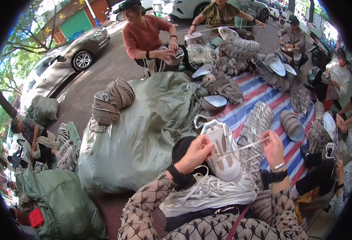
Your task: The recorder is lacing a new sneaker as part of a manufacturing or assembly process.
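Observation:
A white and grey shoe upper [228,170] with brown mesh lies on my lap, its toe toward me. Across it, a pale flat shoelace [246,148] is drawn taut between my hands. My left hand [196,154] is closed in a pinch at the upper's left side, the lace meeting its fingertips. Raised to the right of the upper, my right hand [272,150] pinches the other stretch of lace between thumb and fingers. A thick bundle of loose white laces [212,196] covers my lap under the toe.
A large pale green sack [144,120] stands ahead left, with stacked shoe uppers [114,100] on it. More stacks [258,120] lie on a striped sheet [250,86]. Several people sit around, one in a red top [148,36]. A dark green sack [64,204] is at left.

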### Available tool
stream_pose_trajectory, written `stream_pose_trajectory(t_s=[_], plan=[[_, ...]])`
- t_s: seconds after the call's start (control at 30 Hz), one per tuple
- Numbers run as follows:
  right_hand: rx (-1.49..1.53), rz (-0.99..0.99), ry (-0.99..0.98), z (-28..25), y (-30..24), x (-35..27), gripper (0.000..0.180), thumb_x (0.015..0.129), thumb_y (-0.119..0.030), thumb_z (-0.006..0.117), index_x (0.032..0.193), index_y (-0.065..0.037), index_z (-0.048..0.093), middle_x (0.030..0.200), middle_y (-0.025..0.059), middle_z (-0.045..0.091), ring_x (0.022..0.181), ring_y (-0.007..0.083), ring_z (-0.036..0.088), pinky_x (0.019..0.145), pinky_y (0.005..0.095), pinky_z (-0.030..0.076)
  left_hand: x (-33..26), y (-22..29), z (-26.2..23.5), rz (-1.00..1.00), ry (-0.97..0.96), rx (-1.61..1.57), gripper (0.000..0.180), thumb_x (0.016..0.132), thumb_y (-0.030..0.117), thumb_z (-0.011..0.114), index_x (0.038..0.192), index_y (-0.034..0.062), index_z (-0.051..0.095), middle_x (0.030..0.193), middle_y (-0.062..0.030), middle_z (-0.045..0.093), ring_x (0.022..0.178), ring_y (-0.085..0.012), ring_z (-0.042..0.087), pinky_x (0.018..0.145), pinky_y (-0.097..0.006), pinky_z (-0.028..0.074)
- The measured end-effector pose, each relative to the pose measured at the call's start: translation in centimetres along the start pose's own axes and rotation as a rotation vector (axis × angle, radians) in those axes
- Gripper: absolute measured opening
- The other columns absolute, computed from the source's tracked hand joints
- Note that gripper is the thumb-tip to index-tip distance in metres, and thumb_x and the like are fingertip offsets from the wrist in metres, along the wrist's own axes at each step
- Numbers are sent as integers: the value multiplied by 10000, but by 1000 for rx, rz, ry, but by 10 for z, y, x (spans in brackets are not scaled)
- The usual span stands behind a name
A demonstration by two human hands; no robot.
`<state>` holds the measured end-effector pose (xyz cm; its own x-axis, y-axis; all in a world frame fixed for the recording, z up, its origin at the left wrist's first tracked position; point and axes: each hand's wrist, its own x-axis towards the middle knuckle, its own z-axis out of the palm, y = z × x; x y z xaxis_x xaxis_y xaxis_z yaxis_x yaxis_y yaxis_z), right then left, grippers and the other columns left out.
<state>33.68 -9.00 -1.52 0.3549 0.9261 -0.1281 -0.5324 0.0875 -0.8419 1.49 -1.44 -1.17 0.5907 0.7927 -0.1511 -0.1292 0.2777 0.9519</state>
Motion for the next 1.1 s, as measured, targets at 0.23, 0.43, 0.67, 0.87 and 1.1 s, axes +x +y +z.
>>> stream_pose_trajectory(t_s=[0.23, 0.43, 0.67, 0.87, 1.1], plan=[[111, -35, 270, -134, -99, 59, 96, 970, -77, 505, 946, 1, 556, 797, 52, 563, 706, 154, 548, 753, 324, 490, -121, 67, -173, 178, 622, -123, 342, 930, 24, 560, 1262, 38, 477, 812, 15, 532, 579, -22, 403, 489, -165, 329], [-131, -41, 349, -324, -254, 53, 47, 946, -21, 530, 963, 22, 537, 817, 74, 561, 745, 169, 565, 754, 301, 497, -427, 98, -464, 438, 1316, 195, 333, 897, 56, 572, 1223, 11, 525, 845, -99, 613, 608, -167, 535, 497, -261, 424], [-331, -67, 602, -304, -375, 25, 107, 919, -2, 563, 1023, 23, 565, 853, 93, 588, 765, 194, 587, 747, 285, 524, -551, 93, -389, -531, 2579, 1121, 297, 732, 117, 625, 1016, 109, 713, 909, -106, 717, 843, -272, 686, 731, -412, 541], [-703, -269, 549, -234, -365, 28, 281, 948, -92, 561, 1220, -30, 532, 939, 28, 603, 740, 102, 554, 720, 218, 482, -575, 111, -403, 254, 1506, 703, 392, 938, 165, 467, 1312, 66, 521, 1054, -132, 690, 909, -297, 669, 797, -449, 546], [-1151, -393, -35, -112, -207, 72, 395, 976, -229, 561, 1319, -34, 546, 783, -94, 490, 596, -23, 375, 513, 126, 292, -159, 52, -207, -143, 986, 325, 355, 892, 79, 639, 1237, 16, 587, 961, -10, 684, 565, -9, 407, 501, -165, 332]])
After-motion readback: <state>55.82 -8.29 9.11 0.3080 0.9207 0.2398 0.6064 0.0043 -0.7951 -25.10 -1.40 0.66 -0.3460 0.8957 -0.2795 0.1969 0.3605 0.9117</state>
